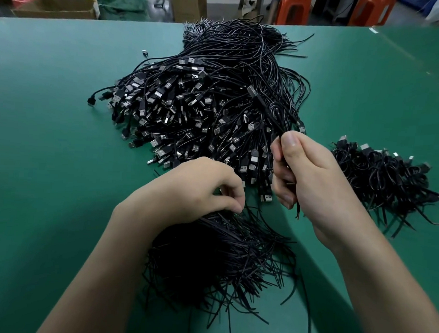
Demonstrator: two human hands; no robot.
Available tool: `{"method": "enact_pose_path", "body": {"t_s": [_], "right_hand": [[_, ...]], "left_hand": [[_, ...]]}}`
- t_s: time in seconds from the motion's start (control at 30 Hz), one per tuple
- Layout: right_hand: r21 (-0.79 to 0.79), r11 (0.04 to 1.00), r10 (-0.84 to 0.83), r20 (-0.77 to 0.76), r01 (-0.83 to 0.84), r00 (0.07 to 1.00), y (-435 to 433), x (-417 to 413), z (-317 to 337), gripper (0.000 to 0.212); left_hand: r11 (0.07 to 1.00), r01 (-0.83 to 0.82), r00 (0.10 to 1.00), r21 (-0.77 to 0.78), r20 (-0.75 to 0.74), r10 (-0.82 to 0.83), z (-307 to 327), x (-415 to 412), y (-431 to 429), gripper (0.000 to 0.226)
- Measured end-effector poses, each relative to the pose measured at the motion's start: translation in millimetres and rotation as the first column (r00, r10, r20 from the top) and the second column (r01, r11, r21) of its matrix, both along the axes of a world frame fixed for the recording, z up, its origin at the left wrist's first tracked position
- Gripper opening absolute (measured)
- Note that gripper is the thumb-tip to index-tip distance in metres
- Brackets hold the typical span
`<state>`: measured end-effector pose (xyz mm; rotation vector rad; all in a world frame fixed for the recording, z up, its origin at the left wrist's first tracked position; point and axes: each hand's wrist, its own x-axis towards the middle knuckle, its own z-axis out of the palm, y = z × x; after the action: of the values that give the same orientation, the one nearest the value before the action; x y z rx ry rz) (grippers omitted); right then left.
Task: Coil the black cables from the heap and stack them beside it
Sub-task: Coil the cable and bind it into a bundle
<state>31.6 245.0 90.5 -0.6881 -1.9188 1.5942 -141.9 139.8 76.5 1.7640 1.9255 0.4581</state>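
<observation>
- Cables in a big black heap (203, 103) cover the middle of the green table (53, 110). Their metal USB plugs crowd the near and left side, and the bare tails fan out toward the far edge.
- The right hand (310, 174) is raised just in front of the heap's near right corner. Its fingers are curled tight and the thumb is pressed on top, clamping one looped cable (272, 111).
- That cable rises from the fist in narrow loops. Its plug (252, 90) points up and to the left over the heap, and a short end pokes out below the palm.
- The left hand (200, 188) hovers low, near the heap's front edge. Its fingers are bent and the thumb and forefinger tips meet at the top of a bundle of thin black strands (218, 253).
- The pinch point is dark against the strands, so whether one is actually caught between those fingertips cannot be told.
- The strand bundle lies nearest the person, between the forearms, and its ends splay toward the table's near edge.
- A stack of coiled cables (382, 177) lies to the right of the heap and apart from it, with plugs on its far side and loose tails trailing near.
- Beyond the table stand a cardboard box (54, 7) and orange stools (293, 9).
</observation>
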Motion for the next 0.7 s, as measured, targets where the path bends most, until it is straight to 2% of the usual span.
{"method": "enact_pose_path", "body": {"t_s": [0.13,0.23,0.33,0.4,0.47,0.57,0.7], "right_hand": [[-0.015,1.0,-0.007,-0.002,0.007,1.0,1.1,0.6,-1.0,0.038],[-0.014,1.0,-0.015,-0.002,0.015,1.0,2.6,1.5,-0.5,0.038],[-0.013,1.0,-0.027,-0.012,0.026,1.0,3.2,2.3,0.7,0.039],[-0.009,1.0,-0.021,-0.023,0.021,0.999,2.6,2.1,1.3,0.039],[0.007,1.0,0.009,-0.031,-0.009,0.999,0.2,0.4,1.1,0.038],[0.027,0.999,0.041,-0.027,-0.04,0.999,-3.8,-1.9,0.9,0.037],[0.082,0.996,0.022,-0.029,-0.019,0.999,-4.5,-1.5,2.9,0.037]], "left_hand": [[0.999,-0.044,0.999,0.022,0.031,0.043,2.5,-3.5,-3.0,0.009],[0.988,-0.155,0.988,0.022,0.024,0.155,5.3,-6.1,-4.8,0.014],[0.937,-0.294,0.956,0.19,0.057,0.288,12.4,-6.1,-7.1,0.014],[0.867,-0.381,0.924,0.322,0.16,0.347,16.3,-1.3,-7.1,0.015],[0.814,-0.459,0.876,0.356,0.333,0.349,18.2,7.6,-4.7,0.016],[0.832,-0.465,0.775,0.303,0.594,0.217,24.2,21.5,-0.7,0.019],[0.855,-0.461,0.628,0.236,0.768,0.127,23.9,26.0,3.2,0.02]]}}
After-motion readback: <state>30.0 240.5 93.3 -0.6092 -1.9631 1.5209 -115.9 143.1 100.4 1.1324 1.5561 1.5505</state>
